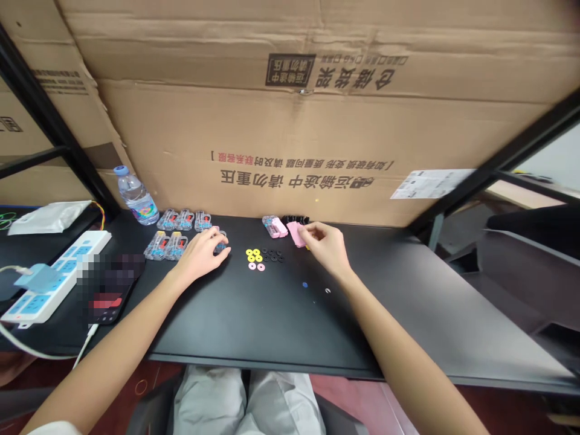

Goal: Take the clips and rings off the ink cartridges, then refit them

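Note:
My left hand [205,252] rests on the black table [254,326], its fingers curled over a small clear device [220,240] with pink and blue parts. Several like devices [183,220] lie in two rows just left of it. My right hand [327,244] pinches a pink piece [296,233] near the back of the table. Another pink and clear piece [274,226] lies beside it. Between my hands sit small yellow rings [254,254], two pink rings [256,266] and several black rings [273,255].
A large cardboard box [317,121] stands behind the table. A water bottle [135,196], a white power strip [54,275] and a phone [106,302] are at the left. A blue dot [304,284] and a tiny ring [327,290] lie near my right wrist. Black frame bars rise on both sides.

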{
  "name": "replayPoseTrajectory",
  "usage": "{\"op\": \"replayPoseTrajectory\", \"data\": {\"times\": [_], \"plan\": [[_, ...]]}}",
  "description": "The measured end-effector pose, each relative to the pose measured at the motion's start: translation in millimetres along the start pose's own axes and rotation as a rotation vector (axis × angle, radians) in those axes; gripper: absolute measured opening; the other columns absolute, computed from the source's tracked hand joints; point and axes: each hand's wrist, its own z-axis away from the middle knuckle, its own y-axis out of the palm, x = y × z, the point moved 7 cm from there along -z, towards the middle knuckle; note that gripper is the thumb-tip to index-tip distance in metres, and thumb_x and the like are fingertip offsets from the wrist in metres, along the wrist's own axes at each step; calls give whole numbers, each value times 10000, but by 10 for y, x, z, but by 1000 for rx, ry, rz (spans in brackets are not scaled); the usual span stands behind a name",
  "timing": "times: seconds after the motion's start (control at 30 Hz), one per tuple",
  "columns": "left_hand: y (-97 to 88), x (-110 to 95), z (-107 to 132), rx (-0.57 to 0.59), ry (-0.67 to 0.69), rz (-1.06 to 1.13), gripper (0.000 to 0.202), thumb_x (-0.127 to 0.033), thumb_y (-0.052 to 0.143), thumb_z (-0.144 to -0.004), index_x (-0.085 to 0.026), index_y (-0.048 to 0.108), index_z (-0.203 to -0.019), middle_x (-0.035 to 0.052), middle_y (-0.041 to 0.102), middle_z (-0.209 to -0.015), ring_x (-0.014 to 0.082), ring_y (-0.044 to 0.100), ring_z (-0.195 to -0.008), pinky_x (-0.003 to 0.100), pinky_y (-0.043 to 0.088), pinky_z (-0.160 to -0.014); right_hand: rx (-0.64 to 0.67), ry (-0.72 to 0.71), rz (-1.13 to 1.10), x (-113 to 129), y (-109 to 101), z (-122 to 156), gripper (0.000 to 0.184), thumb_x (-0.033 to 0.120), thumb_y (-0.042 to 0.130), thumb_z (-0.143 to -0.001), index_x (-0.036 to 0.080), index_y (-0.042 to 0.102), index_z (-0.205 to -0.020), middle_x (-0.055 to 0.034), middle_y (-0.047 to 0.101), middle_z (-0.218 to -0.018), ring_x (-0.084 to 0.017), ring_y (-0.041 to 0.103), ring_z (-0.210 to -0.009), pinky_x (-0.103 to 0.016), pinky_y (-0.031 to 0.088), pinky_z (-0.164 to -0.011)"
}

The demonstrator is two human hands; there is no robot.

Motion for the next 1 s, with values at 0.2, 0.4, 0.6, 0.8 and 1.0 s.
{"op": "replayPoseTrajectory", "data": {"times": [0.2,0.4,0.6,0.8,1.0], "plan": [[-53,-344,31,5,13,211,537,-516,743,-946,-258,602,-1395,104,656,-1440,327,599,-1364,495,440,-1182,439,185,-463,329,663,414,441,638,766,-866,201,708,-833,-22,703,-726,-110,490,-510,-258,364,-497],[64,-563,74,159,78,268,672,-503,876,-799,-264,608,-1367,100,700,-1398,354,650,-1283,527,408,-1168,626,222,-526,521,981,703,421,602,756,-906,187,709,-853,-20,724,-764,-88,492,-509,-241,378,-503],[34,-469,37,180,73,192,603,-492,867,-792,-253,649,-1301,91,735,-1331,353,655,-1209,494,427,-1095,460,-26,-204,404,761,542,289,483,687,-982,217,734,-881,-25,732,-763,-141,507,-583,-277,404,-574],[52,-450,44,190,95,172,577,-465,855,-795,-241,655,-1288,90,741,-1292,338,646,-1191,474,430,-1074,528,-282,90,371,834,584,154,384,736,-957,240,790,-967,-27,689,-866,-151,558,-641,-291,453,-642],[65,-420,51,199,77,127,588,-494,845,-796,-263,648,-1300,68,736,-1295,338,635,-1218,467,429,-1077,512,-393,111,463,843,683,227,316,601,-1041,211,763,-922,-53,672,-875,-172,610,-677,-318,491,-671]]}}
